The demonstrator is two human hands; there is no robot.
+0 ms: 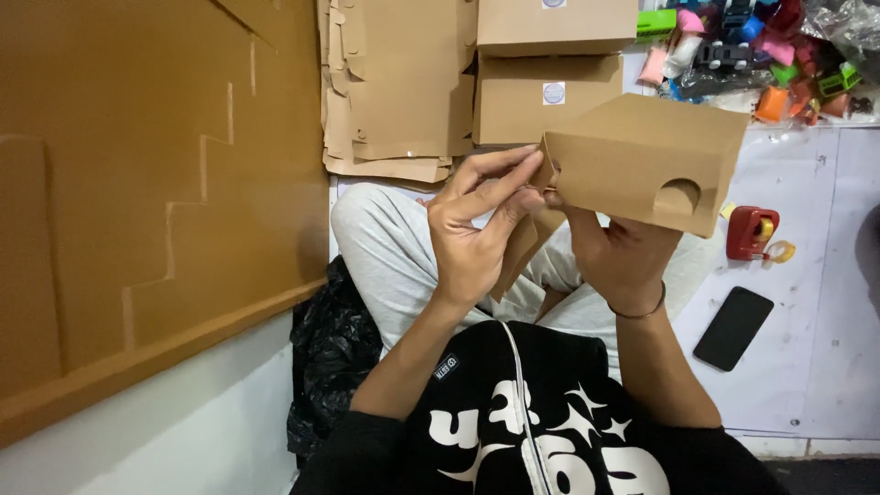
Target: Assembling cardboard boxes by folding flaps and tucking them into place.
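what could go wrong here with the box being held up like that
1. The cardboard box is held in the air over the lap, the right hand under it and the left hand pinching a side flap; a firm pull might crease or tear the flap.
2. Only one hand bears the box, so it could tip and drop toward the red tape dispenser or the black phone on the floor.
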